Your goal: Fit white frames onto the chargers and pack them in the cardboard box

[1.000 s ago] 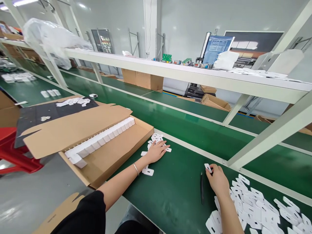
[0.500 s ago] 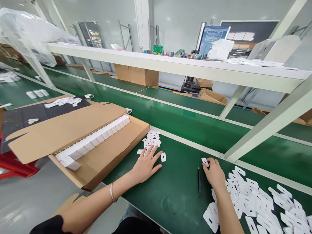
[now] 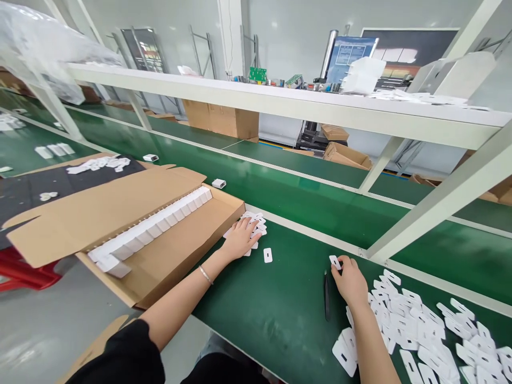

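My left hand (image 3: pixel 239 239) lies with fingers spread over a small pile of white slotted plates (image 3: pixel 260 224), beside the open cardboard box. One single white plate (image 3: pixel 268 255) rests on the green table to the right of that hand. Between its thumb and fingers, my right hand (image 3: pixel 350 280) pinches another white plate (image 3: pixel 334 262). Black tweezers (image 3: pixel 327 296) lie just left of my right wrist. Larger heaps of white plates (image 3: pixel 412 320) spread to the right of my right forearm.
The cardboard box (image 3: pixel 180 256) holds a row of white parts (image 3: pixel 160 226) on the left. A small white housing (image 3: pixel 218 183) sits behind it on the green conveyor (image 3: pixel 280 194). A raised shelf (image 3: pixel 280 101) on slanted posts crosses ahead.
My left hand has moved forward onto the small pile and now covers part of it. My right hand stays nearly in place with its plate. The view has shifted slightly.
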`<state>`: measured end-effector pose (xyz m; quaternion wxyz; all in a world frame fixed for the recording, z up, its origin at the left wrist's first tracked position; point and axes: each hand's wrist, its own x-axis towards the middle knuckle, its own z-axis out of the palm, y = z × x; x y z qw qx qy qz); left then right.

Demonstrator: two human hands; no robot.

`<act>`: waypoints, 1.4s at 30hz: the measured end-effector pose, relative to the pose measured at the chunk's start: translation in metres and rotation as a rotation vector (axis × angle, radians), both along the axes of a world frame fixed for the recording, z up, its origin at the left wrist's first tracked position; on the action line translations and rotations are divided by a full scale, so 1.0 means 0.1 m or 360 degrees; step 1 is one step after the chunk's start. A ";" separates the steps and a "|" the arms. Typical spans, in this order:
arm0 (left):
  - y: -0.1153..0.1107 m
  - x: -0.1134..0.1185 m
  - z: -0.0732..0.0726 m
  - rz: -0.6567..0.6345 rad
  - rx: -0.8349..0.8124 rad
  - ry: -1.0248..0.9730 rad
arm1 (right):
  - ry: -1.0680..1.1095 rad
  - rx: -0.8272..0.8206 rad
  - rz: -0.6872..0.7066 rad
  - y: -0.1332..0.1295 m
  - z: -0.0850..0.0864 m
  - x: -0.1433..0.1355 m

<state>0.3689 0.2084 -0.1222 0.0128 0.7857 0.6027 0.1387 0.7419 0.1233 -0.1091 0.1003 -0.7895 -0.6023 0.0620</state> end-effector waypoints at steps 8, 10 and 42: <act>0.60 0.37 0.00 0.0072 -0.0205 -0.0080 | 0.0016 0.0027 0.0039 0.00 -0.01 0.02; 0.58 0.39 -0.02 0.0006 -0.0241 -0.0073 | 0.0018 0.0012 0.0034 -0.01 0.00 0.02; 0.30 0.55 0.17 -0.0165 0.0053 -0.0162 | -0.0028 0.0038 -0.0123 -0.04 0.06 -0.02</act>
